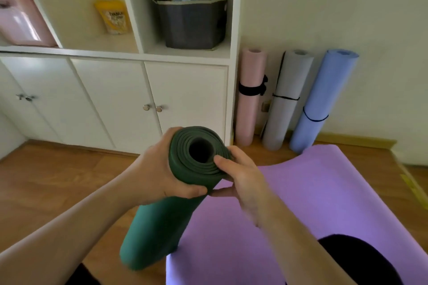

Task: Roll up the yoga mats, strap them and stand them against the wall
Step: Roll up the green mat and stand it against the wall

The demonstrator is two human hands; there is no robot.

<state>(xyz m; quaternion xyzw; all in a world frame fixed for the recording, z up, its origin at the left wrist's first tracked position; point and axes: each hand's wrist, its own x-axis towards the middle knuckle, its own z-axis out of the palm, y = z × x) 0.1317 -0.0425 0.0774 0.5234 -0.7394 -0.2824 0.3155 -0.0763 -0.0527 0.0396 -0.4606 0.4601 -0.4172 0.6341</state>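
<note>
The rolled green mat (pixel 162 203) stood up on the wood floor (pixel 58 176), tilted a bit, between both hands. The left hand (pixel 159 173) wrapped round its top, thumb curled across the front. The right hand (pixel 240 178) held the other side, its fingers (pixel 221 162) pressed on the soft spiral end. The mat looked thick and smooth. Both arms reached forward, bare. A flat purple mat (pixel 312 192) lay beside it. Three strapped rolls, pink (pixel 250 99), grey (pixel 287 99) and blue (pixel 324 99), leaned by the wall (pixel 347 7), maybe touching it.
</note>
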